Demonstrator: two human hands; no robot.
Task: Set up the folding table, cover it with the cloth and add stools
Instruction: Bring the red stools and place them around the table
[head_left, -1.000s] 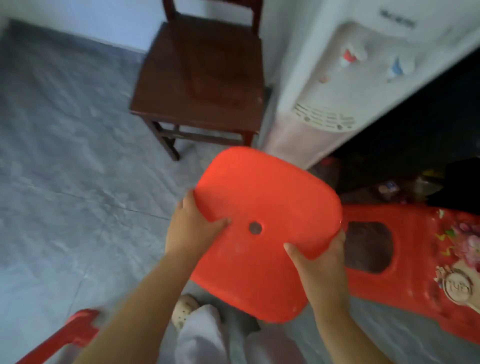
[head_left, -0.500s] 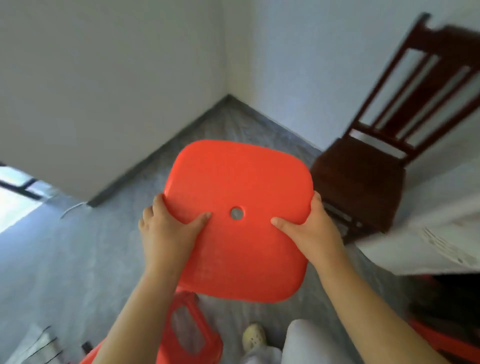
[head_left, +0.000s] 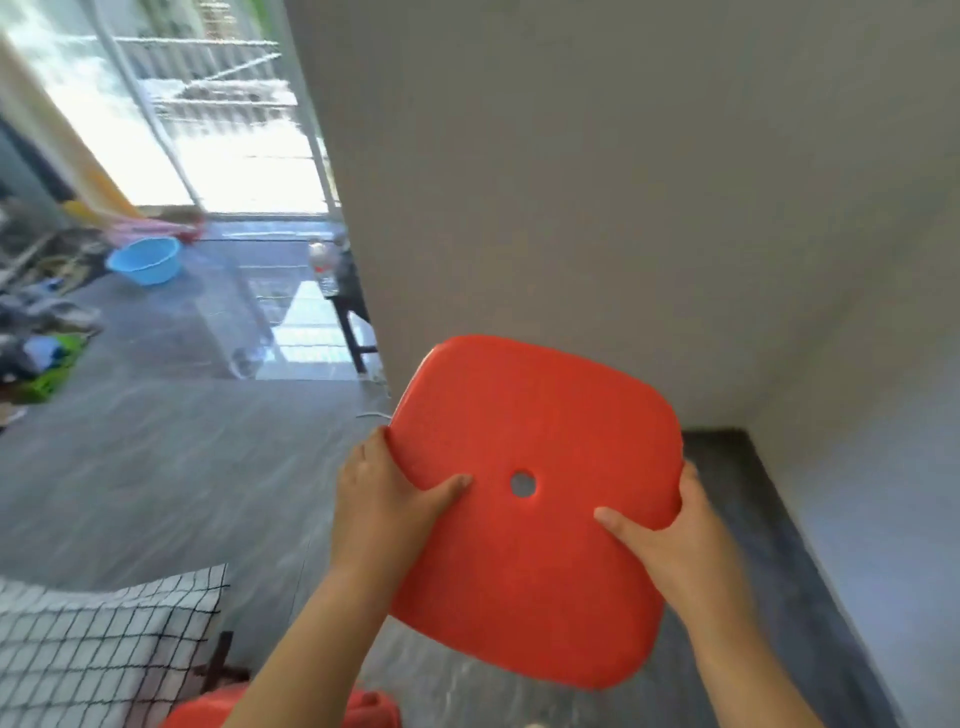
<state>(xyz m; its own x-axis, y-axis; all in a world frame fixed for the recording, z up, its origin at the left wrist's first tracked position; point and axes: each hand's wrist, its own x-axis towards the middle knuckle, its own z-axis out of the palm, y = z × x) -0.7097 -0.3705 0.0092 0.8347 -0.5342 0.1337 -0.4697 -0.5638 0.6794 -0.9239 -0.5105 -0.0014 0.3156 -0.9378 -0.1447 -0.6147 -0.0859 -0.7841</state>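
Note:
I hold a red plastic stool (head_left: 530, 561) in the air in front of me, its square seat with a small round hole facing up. My left hand (head_left: 387, 499) grips the seat's left edge, thumb on top. My right hand (head_left: 660, 540) grips the right edge the same way. The stool's legs are hidden under the seat. At the lower left hangs the white cloth with a black grid (head_left: 98, 649), draped over the table, with a dark table leg (head_left: 218, 660) showing below its corner. Another red stool (head_left: 363, 709) peeks in at the bottom edge.
A grey wall (head_left: 597, 182) stands right ahead, meeting the dark tiled floor (head_left: 156, 467). To the left an open doorway leads to a bright area with a blue basin (head_left: 145, 260), a dark small table (head_left: 353, 317) with bottles, and clutter along the left edge.
My view has swung left, from the wooden chair and water dispenser past the room corner to the doorway and covered table. Both hands keep the same grip on the red stool.

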